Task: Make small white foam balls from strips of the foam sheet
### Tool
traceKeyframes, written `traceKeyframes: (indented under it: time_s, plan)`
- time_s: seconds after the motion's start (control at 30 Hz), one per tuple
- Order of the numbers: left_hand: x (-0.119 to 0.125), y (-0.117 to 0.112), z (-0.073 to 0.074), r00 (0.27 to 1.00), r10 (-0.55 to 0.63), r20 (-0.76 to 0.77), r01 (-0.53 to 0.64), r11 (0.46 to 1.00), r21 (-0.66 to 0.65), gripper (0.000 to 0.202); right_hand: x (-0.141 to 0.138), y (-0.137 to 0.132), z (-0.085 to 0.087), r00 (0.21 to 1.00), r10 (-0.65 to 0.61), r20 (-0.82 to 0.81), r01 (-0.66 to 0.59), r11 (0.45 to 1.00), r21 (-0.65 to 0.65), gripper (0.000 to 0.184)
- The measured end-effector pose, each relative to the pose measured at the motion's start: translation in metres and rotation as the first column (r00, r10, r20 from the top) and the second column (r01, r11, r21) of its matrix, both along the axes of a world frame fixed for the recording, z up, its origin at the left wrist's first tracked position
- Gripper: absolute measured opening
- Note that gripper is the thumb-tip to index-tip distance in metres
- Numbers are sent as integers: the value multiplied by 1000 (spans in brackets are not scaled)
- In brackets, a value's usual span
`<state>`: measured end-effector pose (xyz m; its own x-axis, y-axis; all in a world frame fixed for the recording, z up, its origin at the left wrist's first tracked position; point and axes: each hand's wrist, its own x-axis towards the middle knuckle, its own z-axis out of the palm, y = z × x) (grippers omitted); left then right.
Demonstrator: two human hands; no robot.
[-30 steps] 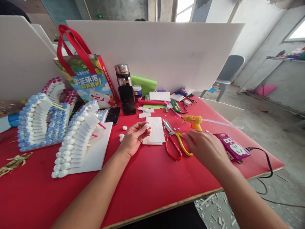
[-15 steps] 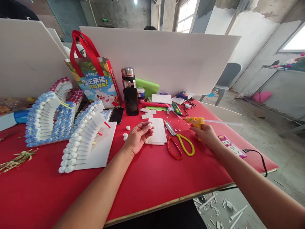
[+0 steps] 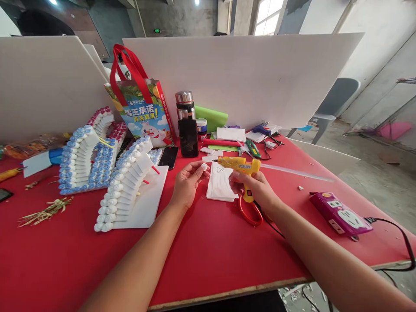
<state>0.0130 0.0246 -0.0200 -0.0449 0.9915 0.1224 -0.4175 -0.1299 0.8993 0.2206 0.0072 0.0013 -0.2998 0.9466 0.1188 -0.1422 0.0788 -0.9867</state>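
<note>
Your left hand [image 3: 187, 184] pinches a small white foam piece [image 3: 204, 166] at its fingertips above the red table [image 3: 201, 251]. Your right hand [image 3: 256, 190], fingers wrapped, grips the yellow glue gun [image 3: 238, 164], nozzle just beside the piece, over white sheets [image 3: 221, 186].

Tabletop [image 3: 211, 260] is a smooth red sheet with a slight sheen, and raw wood shows along its near edge. Glue gun [image 3: 238, 164] is glossy yellow plastic, and its glue stick [image 3: 292, 172] is cloudy and translucent. The little pellet [image 3: 204, 166] and the sheet [image 3: 221, 186] beside it look like matt white foam. At the back edge there's a flask [image 3: 184, 99] with a shiny metal top, plus a glossy printed bag [image 3: 143, 112] with red cloth handles. Power strip [image 3: 339, 213] near the right edge is glossy purple plastic.
</note>
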Motion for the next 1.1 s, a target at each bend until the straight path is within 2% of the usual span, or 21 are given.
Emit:
traceKeyframes:
  time_s: [0.13,0.43,0.83,1.1]
  plan:
    - [4,-1,0,997,28,-76,-28,1000,-7,28,3,-3,-15,1000,28,-4,-28,1000,-1,31]
    - [5,-2,-3,979,33,-201,-29,999,23,28,8,-2,-16,996,82,-23,-84,995,-47,29]
    - [5,-2,-3,980,26,-196,-21,999,28,27,6,-3,-13,994,105,-23,-106,993,-44,30]
    - [7,-2,-2,987,32,-154,-29,999,22,24,5,-5,-10,995,70,72,-69,997,-20,33]
